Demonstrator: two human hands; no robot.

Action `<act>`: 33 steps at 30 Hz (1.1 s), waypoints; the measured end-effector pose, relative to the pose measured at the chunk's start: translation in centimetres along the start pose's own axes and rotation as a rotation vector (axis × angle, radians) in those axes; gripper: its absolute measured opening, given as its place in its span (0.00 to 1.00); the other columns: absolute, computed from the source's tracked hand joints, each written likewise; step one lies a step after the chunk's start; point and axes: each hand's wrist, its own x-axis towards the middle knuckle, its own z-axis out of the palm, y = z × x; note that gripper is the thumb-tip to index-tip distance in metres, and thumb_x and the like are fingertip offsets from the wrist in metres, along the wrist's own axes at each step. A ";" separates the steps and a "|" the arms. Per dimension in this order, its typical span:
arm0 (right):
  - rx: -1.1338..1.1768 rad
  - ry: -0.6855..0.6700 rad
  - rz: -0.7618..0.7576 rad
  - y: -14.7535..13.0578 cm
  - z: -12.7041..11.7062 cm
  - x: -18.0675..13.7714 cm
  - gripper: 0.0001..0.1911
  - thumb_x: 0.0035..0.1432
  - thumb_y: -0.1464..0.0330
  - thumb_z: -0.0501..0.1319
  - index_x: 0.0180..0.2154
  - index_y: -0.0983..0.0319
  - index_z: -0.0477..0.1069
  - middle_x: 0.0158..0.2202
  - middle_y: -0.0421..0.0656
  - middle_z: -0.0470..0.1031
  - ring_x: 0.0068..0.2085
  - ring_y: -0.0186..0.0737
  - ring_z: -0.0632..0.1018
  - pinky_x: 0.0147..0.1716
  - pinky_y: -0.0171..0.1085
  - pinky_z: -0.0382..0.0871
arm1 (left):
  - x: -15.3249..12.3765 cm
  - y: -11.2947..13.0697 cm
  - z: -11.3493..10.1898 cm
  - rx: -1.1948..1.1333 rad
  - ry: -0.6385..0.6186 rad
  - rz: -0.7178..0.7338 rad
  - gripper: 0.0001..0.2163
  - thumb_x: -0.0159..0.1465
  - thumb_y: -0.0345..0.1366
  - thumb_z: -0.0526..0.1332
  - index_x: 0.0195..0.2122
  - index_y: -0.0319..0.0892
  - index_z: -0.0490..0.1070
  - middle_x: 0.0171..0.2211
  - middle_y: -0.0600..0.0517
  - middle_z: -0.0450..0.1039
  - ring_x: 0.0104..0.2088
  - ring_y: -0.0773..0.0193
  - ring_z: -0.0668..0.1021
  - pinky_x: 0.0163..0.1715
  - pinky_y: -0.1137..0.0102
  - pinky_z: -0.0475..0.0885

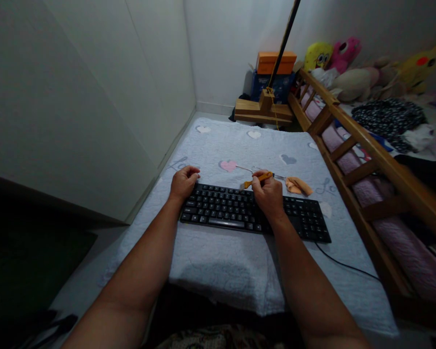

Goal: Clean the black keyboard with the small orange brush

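Note:
A black keyboard (225, 206) lies flat on the cloth-covered table, its cable running off to the right. My left hand (184, 183) is closed at the keyboard's upper left corner, fingers curled against its edge. Between the thumb and fingers of my right hand (268, 194) is a small brush (247, 184) with an orange-yellow handle. Its bristles point left, at the keyboard's top row of keys; whether they touch is too small to tell. Behind that hand lie a thin metal tool (243, 167), partly hidden, and a crumpled orange cloth (298, 185).
A light blue cloth (218, 252) with hearts covers the table. White panels (130, 97) stand close on the left. Along the right runs a wooden bed rail (363, 140), with soft toys (352, 85) beyond it. A wooden stand (263, 111) and boxes (276, 63) are at the back.

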 end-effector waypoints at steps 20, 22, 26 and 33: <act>-0.098 -0.083 -0.014 0.9 -1.7 0.9 0.16 0.65 0.54 0.56 0.34 0.57 0.72 0.23 0.43 0.76 0.29 0.46 0.79 0.34 0.40 0.68 | 0.2 -0.4 0.0 0.031 -0.007 0.026 0.09 0.54 0.39 0.62 0.34 0.44 0.77 0.32 0.51 0.81 0.37 0.56 0.82 0.44 0.63 0.75; -0.085 -0.061 -0.015 0.8 -1.7 0.9 0.16 0.65 0.53 0.56 0.35 0.57 0.73 0.23 0.43 0.77 0.28 0.46 0.79 0.35 0.40 0.69 | 0.2 -0.4 0.0 0.025 -0.004 0.026 0.08 0.54 0.39 0.62 0.33 0.44 0.77 0.32 0.51 0.81 0.37 0.56 0.82 0.44 0.63 0.75; -0.023 -0.040 -0.017 0.9 -1.8 0.8 0.17 0.67 0.53 0.55 0.35 0.57 0.72 0.23 0.42 0.77 0.27 0.44 0.79 0.34 0.40 0.69 | 0.1 -0.3 0.0 0.017 -0.004 0.019 0.08 0.54 0.39 0.62 0.33 0.44 0.76 0.31 0.51 0.81 0.36 0.56 0.82 0.44 0.63 0.75; -0.059 -0.051 -0.027 1.1 -1.7 0.8 0.16 0.67 0.54 0.56 0.33 0.57 0.72 0.22 0.42 0.76 0.28 0.45 0.79 0.34 0.40 0.69 | 0.3 -0.6 0.0 0.037 0.009 0.050 0.08 0.54 0.39 0.62 0.33 0.44 0.77 0.32 0.51 0.81 0.36 0.56 0.82 0.44 0.63 0.74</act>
